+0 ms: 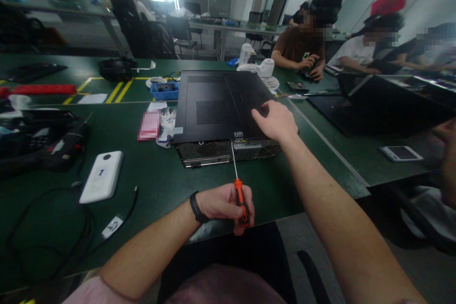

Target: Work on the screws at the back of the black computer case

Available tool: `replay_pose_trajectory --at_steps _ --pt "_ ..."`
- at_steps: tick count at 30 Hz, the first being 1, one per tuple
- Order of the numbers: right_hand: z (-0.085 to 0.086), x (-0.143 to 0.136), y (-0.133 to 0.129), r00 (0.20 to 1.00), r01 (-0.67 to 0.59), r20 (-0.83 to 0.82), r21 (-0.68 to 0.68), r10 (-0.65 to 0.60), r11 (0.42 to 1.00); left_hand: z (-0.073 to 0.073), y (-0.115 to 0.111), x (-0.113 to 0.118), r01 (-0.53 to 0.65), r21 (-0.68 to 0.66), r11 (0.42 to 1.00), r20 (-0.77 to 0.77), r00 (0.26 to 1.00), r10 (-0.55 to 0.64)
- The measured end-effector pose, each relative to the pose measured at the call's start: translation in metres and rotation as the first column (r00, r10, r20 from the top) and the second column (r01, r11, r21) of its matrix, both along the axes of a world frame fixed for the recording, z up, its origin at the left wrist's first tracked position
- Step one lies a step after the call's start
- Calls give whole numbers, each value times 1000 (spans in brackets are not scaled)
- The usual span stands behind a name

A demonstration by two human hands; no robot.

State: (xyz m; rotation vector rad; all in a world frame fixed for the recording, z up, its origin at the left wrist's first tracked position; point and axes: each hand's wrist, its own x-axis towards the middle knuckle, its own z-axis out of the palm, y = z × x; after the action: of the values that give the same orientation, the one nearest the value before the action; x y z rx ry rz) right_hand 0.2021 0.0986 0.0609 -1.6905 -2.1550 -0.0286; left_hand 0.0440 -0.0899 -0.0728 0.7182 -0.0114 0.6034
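Screwdriver (240,191) in left fingers (250,202), apparently curled

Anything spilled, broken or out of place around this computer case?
Nothing looks spilled or broken. The computer case lies flat under the right hand, while the left hand holds a screwdriver. Only the black cable, lying in loose loops at left, looks untidy.

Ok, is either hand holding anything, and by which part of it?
The left hand holds the orange-and-black screwdriver by its handle. The right hand rests on the black metal computer case; whether it grips an edge is hidden.
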Motion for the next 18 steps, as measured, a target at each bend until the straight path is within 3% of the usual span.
replay_pose_trajectory --at_steps 12,18 --pt "-1 0 0 1000 0 1 -7 0 1000 9 -1 -4 17 -54 998 -75 997 -21" --pt "-1 0 0 1000 6 -2 -8 -6 1000 3 0 -1 -3 -18 1000 -78 997 1"
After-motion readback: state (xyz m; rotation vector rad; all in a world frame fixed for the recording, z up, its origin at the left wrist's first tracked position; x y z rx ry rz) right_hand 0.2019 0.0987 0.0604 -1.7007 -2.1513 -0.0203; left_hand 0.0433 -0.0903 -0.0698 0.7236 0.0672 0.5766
